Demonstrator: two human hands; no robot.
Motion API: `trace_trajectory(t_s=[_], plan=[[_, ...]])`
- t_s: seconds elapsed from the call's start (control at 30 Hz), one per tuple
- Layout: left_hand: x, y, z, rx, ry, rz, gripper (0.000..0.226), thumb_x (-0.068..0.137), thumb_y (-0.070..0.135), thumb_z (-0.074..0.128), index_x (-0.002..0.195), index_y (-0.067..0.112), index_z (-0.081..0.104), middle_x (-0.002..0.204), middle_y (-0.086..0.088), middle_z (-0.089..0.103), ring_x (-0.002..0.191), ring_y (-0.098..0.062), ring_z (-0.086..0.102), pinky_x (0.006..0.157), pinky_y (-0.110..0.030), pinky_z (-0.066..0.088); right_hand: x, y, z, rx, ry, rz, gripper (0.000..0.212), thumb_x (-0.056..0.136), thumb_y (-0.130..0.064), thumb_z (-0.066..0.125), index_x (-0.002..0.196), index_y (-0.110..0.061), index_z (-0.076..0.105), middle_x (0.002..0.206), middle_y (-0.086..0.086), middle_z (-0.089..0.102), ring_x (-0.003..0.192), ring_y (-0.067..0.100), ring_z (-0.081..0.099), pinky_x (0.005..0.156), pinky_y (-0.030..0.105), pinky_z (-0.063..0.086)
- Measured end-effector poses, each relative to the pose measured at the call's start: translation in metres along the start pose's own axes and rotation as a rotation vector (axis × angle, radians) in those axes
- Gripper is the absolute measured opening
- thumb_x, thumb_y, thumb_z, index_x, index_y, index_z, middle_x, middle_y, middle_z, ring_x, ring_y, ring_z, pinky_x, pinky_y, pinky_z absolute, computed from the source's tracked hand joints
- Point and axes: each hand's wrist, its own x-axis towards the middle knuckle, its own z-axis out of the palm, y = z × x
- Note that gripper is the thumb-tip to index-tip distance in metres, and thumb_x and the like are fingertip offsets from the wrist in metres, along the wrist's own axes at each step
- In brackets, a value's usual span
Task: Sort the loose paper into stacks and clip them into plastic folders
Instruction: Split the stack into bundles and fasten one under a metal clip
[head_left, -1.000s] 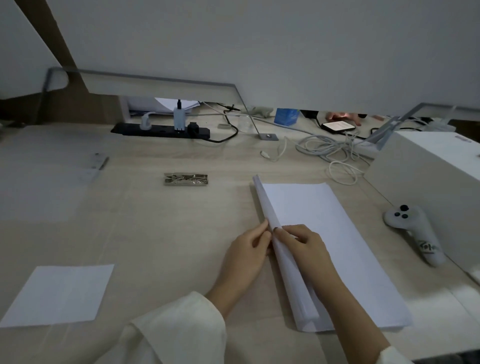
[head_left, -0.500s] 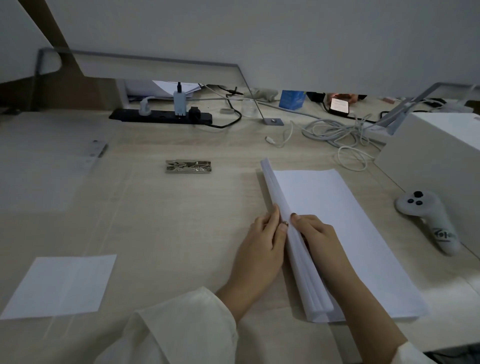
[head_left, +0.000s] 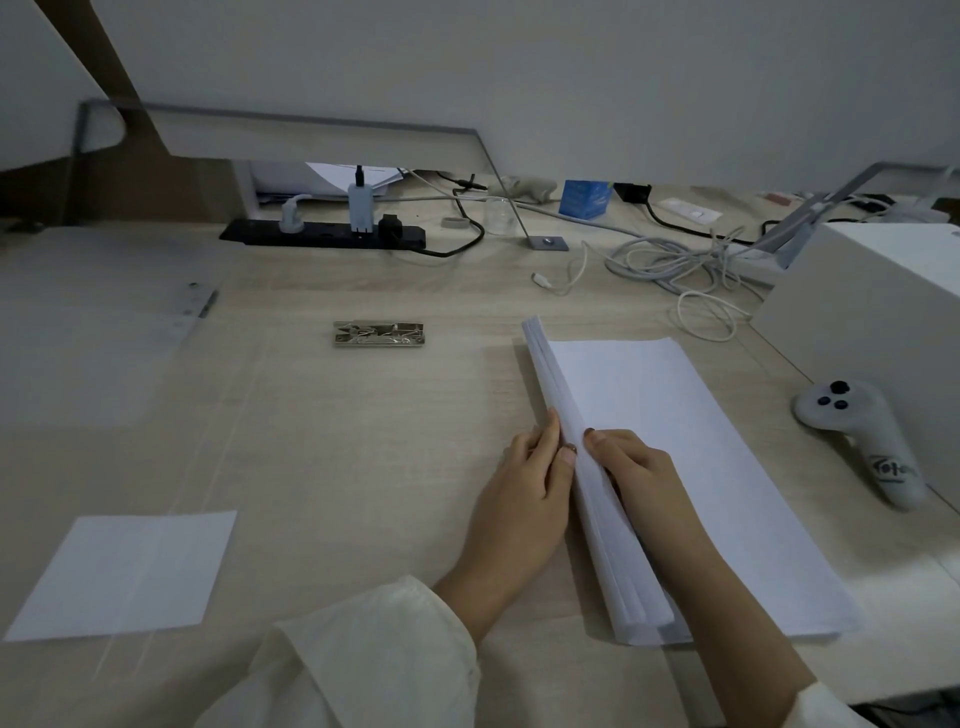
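A thick stack of white paper (head_left: 691, 467) lies on the wooden desk, its left long edge curled up into a ridge. My left hand (head_left: 524, 493) presses against the outer side of that raised edge. My right hand (head_left: 631, 467) rests on top of the stack and pinches the same edge from the inner side. A clear plastic folder (head_left: 93, 353) lies flat at the far left. A metal clip (head_left: 379, 333) sits on the desk beyond my hands. A single white sheet (head_left: 124, 574) lies near the front left.
A white handheld controller (head_left: 862, 441) lies to the right of the stack, beside a white box (head_left: 883, 312). A black power strip (head_left: 322, 234) and tangled white cables (head_left: 675, 265) run along the back. A blue box (head_left: 584, 198) stands behind them.
Both hands stay on the raised left edge of the stack, with the fingers shifted slightly along it. The view has tilted a little; the stack has not moved on the desk.
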Motion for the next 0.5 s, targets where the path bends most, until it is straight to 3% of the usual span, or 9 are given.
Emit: trace_trajectory(t_s=[0.07, 0.13, 0.23, 0.33, 0.4, 0.5], plan=[[-0.001, 0.002, -0.002, -0.038, 0.012, -0.022, 0.048, 0.098, 0.039, 0.030, 0.146, 0.029, 0.026, 0.137, 0.011, 0.043, 0.121, -0.004, 0.045, 0.098, -0.021, 0.037, 0.001, 0.001, 0.001, -0.066, 0.013, -0.034, 0.022, 0.096, -0.024, 0.045, 0.080, -0.026, 0.061, 0.092, -0.015, 0.060, 0.084, -0.002, 0.056, 0.067, 0.004, 0.039], [-0.002, 0.004, -0.003, -0.096, 0.054, -0.039, 0.044, 0.097, 0.040, 0.035, 0.139, 0.028, 0.039, 0.130, 0.010, 0.052, 0.115, -0.001, 0.049, 0.095, -0.020, 0.038, 0.002, 0.002, 0.001, -0.075, 0.025, -0.045, 0.021, 0.095, -0.022, 0.046, 0.085, -0.021, 0.064, 0.090, -0.018, 0.059, 0.083, -0.004, 0.056, 0.067, 0.005, 0.039], [-0.003, 0.004, -0.004, -0.156, 0.098, -0.045, 0.036, 0.096, 0.032, 0.041, 0.131, 0.027, 0.050, 0.103, 0.011, 0.062, 0.094, -0.001, 0.057, 0.082, -0.016, 0.044, 0.003, 0.006, 0.001, -0.045, 0.031, -0.047, 0.022, 0.093, -0.022, 0.050, 0.083, -0.014, 0.069, 0.085, -0.007, 0.067, 0.078, 0.003, 0.060, 0.068, 0.012, 0.044], [-0.004, 0.001, -0.002, -0.143, 0.131, -0.043, 0.024, 0.096, 0.021, 0.040, 0.110, 0.016, 0.058, 0.072, 0.015, 0.048, 0.065, -0.001, 0.048, 0.062, -0.009, 0.036, 0.003, 0.009, -0.001, -0.044, 0.039, -0.066, 0.025, 0.092, -0.019, 0.052, 0.079, -0.003, 0.065, 0.072, 0.002, 0.063, 0.065, 0.006, 0.053, 0.062, 0.012, 0.043], [-0.002, 0.000, 0.001, -0.070, 0.150, -0.030, 0.029, 0.096, 0.019, 0.037, 0.120, 0.010, 0.052, 0.086, 0.008, 0.050, 0.072, -0.005, 0.046, 0.065, -0.009, 0.036, 0.005, 0.010, -0.002, -0.051, 0.037, -0.075, 0.027, 0.093, -0.017, 0.051, 0.077, 0.003, 0.062, 0.069, 0.004, 0.057, 0.058, 0.003, 0.047, 0.055, 0.004, 0.039], [-0.001, 0.005, 0.000, 0.073, 0.057, -0.054, 0.046, 0.099, 0.016, 0.030, 0.144, 0.011, 0.026, 0.123, -0.004, 0.044, 0.092, -0.012, 0.048, 0.074, -0.016, 0.038, 0.008, 0.011, -0.005, -0.062, 0.041, -0.076, 0.031, 0.093, -0.016, 0.050, 0.077, 0.011, 0.057, 0.071, 0.018, 0.051, 0.064, 0.010, 0.045, 0.052, 0.003, 0.037]])
